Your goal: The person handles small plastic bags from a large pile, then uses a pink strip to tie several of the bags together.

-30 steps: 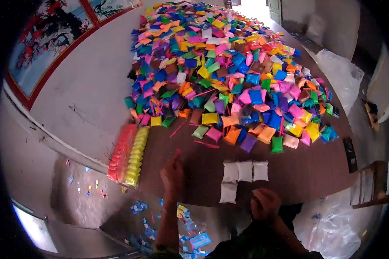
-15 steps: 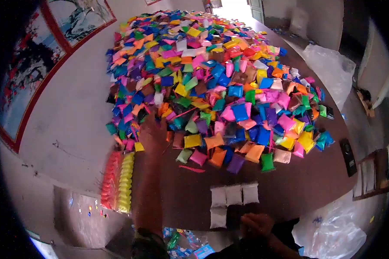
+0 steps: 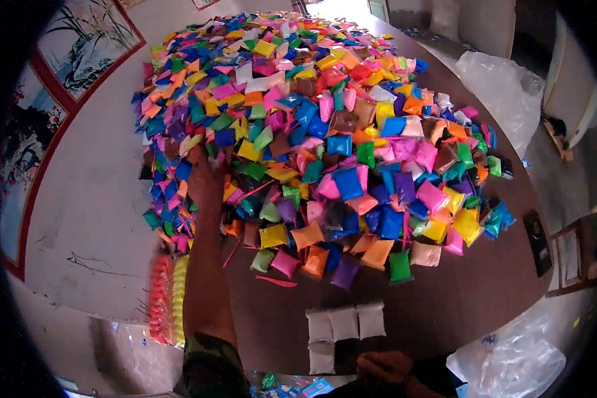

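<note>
My left hand (image 3: 205,178) reaches into the left side of a big heap of small coloured packets (image 3: 338,146). Its fingertips are lost among the packets, so whether they grip one does not show. Near the table's front edge, my right hand (image 3: 386,365) is closed with its fingers curled together; anything inside it is hidden in shadow. Just above and left of that hand, white packets (image 3: 344,324) lie flat in a row of three, with one more white packet (image 3: 322,358) below the left end.
Red (image 3: 159,298) and yellow (image 3: 179,295) strips of packets lie at the table's left edge. Pink plastic knives (image 3: 276,281) lie by the heap. A dark oblong device (image 3: 536,243) sits at the right edge. Clear plastic bags (image 3: 507,355) are beyond the table.
My left hand has moved farther forward into the heap. The view has shifted, so the heap and white packets appear farther left. My right hand stays beside the white packets.
</note>
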{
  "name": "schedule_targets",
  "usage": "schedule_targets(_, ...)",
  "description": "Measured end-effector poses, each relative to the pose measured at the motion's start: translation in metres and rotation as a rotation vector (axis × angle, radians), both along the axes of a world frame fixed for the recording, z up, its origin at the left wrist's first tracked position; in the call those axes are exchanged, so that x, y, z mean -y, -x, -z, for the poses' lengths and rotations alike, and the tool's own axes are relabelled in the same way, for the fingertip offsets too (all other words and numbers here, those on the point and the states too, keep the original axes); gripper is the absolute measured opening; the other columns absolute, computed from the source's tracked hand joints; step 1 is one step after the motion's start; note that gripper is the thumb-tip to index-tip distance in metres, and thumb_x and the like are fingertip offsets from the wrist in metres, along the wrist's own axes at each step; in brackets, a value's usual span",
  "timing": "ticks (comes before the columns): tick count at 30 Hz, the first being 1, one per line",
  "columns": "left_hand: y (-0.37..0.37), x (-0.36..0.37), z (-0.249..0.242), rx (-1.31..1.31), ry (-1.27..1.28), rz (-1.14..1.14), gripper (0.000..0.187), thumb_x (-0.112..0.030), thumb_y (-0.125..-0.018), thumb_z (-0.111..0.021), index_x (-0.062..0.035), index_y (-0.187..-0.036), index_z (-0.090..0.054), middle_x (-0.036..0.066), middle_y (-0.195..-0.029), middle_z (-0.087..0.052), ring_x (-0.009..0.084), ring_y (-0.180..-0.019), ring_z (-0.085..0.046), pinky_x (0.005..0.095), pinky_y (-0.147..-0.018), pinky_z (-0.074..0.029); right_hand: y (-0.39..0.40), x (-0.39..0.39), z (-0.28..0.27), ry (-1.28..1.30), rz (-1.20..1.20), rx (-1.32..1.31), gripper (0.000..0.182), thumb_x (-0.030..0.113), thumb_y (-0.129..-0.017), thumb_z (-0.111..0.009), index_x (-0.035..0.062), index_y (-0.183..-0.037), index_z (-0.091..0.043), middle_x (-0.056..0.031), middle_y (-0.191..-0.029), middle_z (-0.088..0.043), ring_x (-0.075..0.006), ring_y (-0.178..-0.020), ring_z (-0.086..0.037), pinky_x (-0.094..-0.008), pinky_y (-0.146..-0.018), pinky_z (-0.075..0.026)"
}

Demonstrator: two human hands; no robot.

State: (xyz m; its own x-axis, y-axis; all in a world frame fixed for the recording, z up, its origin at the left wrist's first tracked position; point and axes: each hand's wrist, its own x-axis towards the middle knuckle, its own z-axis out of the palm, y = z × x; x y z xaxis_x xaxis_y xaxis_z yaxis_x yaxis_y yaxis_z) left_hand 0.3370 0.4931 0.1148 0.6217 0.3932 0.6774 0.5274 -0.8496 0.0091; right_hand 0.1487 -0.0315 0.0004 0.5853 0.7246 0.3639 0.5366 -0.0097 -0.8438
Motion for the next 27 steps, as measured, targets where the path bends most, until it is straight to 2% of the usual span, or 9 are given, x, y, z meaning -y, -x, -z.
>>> schedule_targets(2, 0.005, 0.005, -0.009, -0.006, -0.041, -0.024, 0.043, -0.034, -0.087, -0.071, -0.0033, -0.117, -0.067, 0.022, -0.091, -0.068, 0.0372, -0.079, -0.067, 0.0449, -0.065, -0.054, 0.002, -0.005, -0.016, -0.035, 0.132, 0.164, 0.025, 0.014, -0.085, -0.075, 0.0047, -0.108, -0.071, -0.0095, -0.083, -0.071, -0.0211, -0.071, -0.070, -0.0328, -0.063, -0.059)
schedule_targets(5, 0.030, 0.030, -0.039, 0.176, 0.251, 0.131, 0.028, -0.023, -0.086, -0.073, -0.0034, -0.105, -0.068, 0.014, -0.080, -0.067, 0.0232, -0.071, -0.064, 0.0358, -0.063, -0.052, 0.000, -0.009, -0.026, -0.112, 0.127, 0.247, 0.029, 0.013, -0.081, -0.077, 0.0064, -0.109, -0.070, -0.0094, -0.082, -0.070, -0.0212, -0.068, -0.069, -0.0336, -0.062, -0.058)
schedule_targets(7, 0.059, 0.058, -0.051, 0.277, 0.377, 0.275, 0.019, -0.016, -0.084, -0.074, -0.0035, -0.097, -0.068, 0.007, -0.075, -0.064, 0.0140, -0.067, -0.058, 0.0300, -0.061, -0.049, -0.005, -0.004, -0.009, -0.059, -0.051, -0.186, 0.033, 0.013, -0.080, -0.078, 0.0067, -0.111, -0.069, -0.0103, -0.083, -0.070, -0.0216, -0.066, -0.068, -0.0334, -0.061, -0.058)
schedule_targets(8, 0.080, 0.076, -0.054, 0.320, 0.423, 0.354, 0.015, -0.013, -0.083, -0.075, -0.0035, -0.093, -0.067, 0.004, -0.072, -0.062, 0.0095, -0.066, -0.054, 0.0271, -0.061, -0.047, -0.011, 0.007, 0.009, 0.029, -0.199, -0.625, 0.036, 0.013, -0.079, -0.077, 0.0064, -0.113, -0.068, -0.0111, -0.085, -0.070, -0.0222, -0.065, -0.067, -0.0330, -0.061, -0.057)
schedule_targets(10, 0.125, 0.130, -0.050, 0.339, 0.684, 0.432, 0.014, -0.010, -0.082, -0.075, -0.0045, -0.087, -0.063, -0.003, -0.070, -0.054, 0.0050, -0.069, -0.047, 0.0232, -0.059, -0.044, -0.004, 0.007, 0.003, 0.056, -0.089, -0.568, 0.037, 0.013, -0.080, -0.075, 0.0053, -0.116, -0.067, -0.0122, -0.090, -0.069, -0.0221, -0.066, -0.066, -0.0324, -0.062, -0.056)
schedule_targets(12, 0.170, 0.207, -0.041, 0.307, 0.764, 0.351, 0.012, -0.008, -0.083, -0.073, -0.0051, -0.084, -0.062, -0.004, -0.069, -0.053, 0.0049, -0.067, -0.047, 0.0234, -0.058, -0.044, 0.016, -0.013, -0.019, -0.110, 0.401, 0.426, 0.036, 0.014, -0.083, -0.071, 0.0039, -0.117, -0.065, -0.0129, -0.094, -0.068, -0.0209, -0.069, -0.065, -0.0320, -0.064, -0.055)
schedule_targets(18, 0.273, 0.379, 0.021, 0.083, 1.406, 0.487, 0.029, -0.005, -0.085, -0.076, -0.0030, -0.112, -0.068, 0.000, -0.084, -0.064, 0.0080, -0.074, -0.055, 0.0239, -0.065, -0.046, 0.020, 0.016, -0.030, -0.437, 0.119, -0.711, 0.034, 0.016, -0.090, -0.064, 0.0017, -0.121, -0.063, -0.0082, -0.105, -0.065, -0.0132, -0.091, -0.062, -0.0306, -0.082, -0.052)
schedule_targets(25, 0.306, 0.451, 0.054, 0.094, 1.349, 0.688, 0.030, -0.009, -0.087, -0.076, -0.0048, -0.115, -0.067, 0.005, -0.097, -0.068, 0.0089, -0.083, -0.061, 0.0248, -0.071, -0.051, 0.043, 0.077, -0.020, -0.199, 0.217, -0.718, 0.029, 0.012, -0.092, -0.066, 0.0017, -0.119, -0.065, -0.0038, -0.106, -0.067, -0.0117, -0.097, -0.062, -0.0275, -0.086, -0.050)
schedule_targets(27, 0.309, 0.449, 0.053, 0.077, 1.509, 0.688, 0.030, -0.009, -0.086, -0.076, -0.0046, -0.114, -0.068, 0.006, -0.096, -0.068, 0.0094, -0.082, -0.061, 0.0251, -0.070, -0.051, 0.047, 0.087, -0.018, -0.219, 0.232, -0.708, 0.026, 0.011, -0.092, -0.067, 0.0018, -0.116, -0.067, -0.0032, -0.106, -0.068, -0.0110, -0.095, -0.062, -0.0276, -0.085, -0.050)
